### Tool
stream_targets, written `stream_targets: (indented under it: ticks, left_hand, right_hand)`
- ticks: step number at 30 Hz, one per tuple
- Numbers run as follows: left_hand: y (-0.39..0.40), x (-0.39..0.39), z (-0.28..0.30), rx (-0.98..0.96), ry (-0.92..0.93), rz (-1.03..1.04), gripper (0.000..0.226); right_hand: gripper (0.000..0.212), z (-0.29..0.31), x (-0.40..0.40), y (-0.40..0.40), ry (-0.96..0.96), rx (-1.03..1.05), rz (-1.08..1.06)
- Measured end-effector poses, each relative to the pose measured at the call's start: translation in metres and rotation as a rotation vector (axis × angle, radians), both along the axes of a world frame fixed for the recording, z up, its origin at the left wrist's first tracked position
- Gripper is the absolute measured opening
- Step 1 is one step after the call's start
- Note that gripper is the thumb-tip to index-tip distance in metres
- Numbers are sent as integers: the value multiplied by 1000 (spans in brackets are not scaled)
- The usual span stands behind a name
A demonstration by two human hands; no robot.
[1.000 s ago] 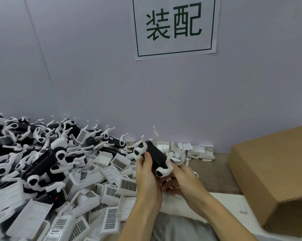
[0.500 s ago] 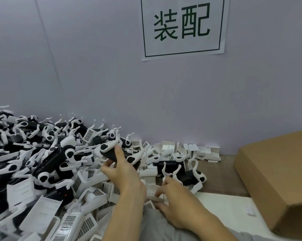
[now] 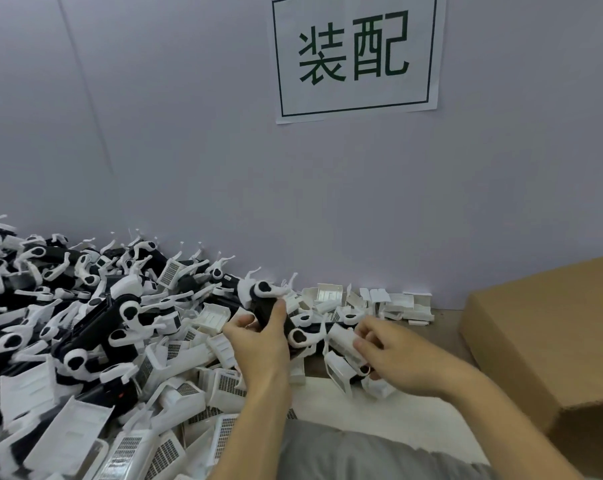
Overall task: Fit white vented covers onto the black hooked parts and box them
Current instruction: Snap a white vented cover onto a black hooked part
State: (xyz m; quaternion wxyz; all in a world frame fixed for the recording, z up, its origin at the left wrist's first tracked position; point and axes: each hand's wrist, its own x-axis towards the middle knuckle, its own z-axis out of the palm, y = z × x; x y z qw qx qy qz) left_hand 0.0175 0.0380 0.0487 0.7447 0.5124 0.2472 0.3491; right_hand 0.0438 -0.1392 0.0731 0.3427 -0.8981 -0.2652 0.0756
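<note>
A factory assembly station is shown. A printed paper sign (image 3: 357,55) reading 装配, "assembly", in green characters within a green frame, is fixed to the plain pale grey partition wall (image 3: 189,133). The worktop (image 3: 449,327) against that wall is heaped with loose plastic parts in bulk: a large pile of identical black hooked parts (image 3: 85,327) with white clips at the left, and many white vented covers (image 3: 224,386) spread below and along the wall. A plain brown cardboard box (image 3: 549,341) is set at the right edge of the worktop, beside the piled parts.
</note>
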Motion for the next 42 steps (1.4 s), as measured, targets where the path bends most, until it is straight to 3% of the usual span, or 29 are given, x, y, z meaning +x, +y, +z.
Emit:
stream_targets:
  ticks: [3, 5, 10, 13, 18, 23, 27, 30, 34, 37, 42]
  left_hand:
    - [-7, -2, -1, 61, 57, -60, 56]
    - [-8, -2, -2, 90, 123, -165, 47]
    - [-13, -4, -7, 147, 239, -421, 28]
    - [-19, -3, -10, 243, 245, -427, 22]
    - [-30, -4, -4, 293, 239, -388, 24]
    - [-37, -2, 1, 271, 158, -467, 17]
    - [-44, -2, -1, 319, 26, -436, 11]
    - [-47, -3, 2, 189, -67, -489, 27]
    - [-52, -3, 4, 201, -149, -575, 31]
    - [-55, -2, 1, 226, -154, -604, 28]
    - [-47, 0, -4, 167, -149, -522, 24]
  right_hand:
    - [14, 11, 1, -14, 55, 131, -41]
    - [12, 14, 2, -20, 75, 220, -54]
    - [43, 19, 5, -31, 34, 240, -110]
    - [50, 26, 2, -31, 6, 167, -101]
    - [44, 33, -5, -27, -44, -14, -98]
    - [67, 26, -9, -11, -101, -26, -123]
    - [65, 17, -5, -1, -130, 109, -159]
    - [66, 12, -4, 8, -157, 339, -279]
    - [54, 3, -6, 20, -275, 486, -449]
    - [39, -3, -11, 27, -387, 432, -493]
    - [32, -14, -17, 39, -519, 219, -291]
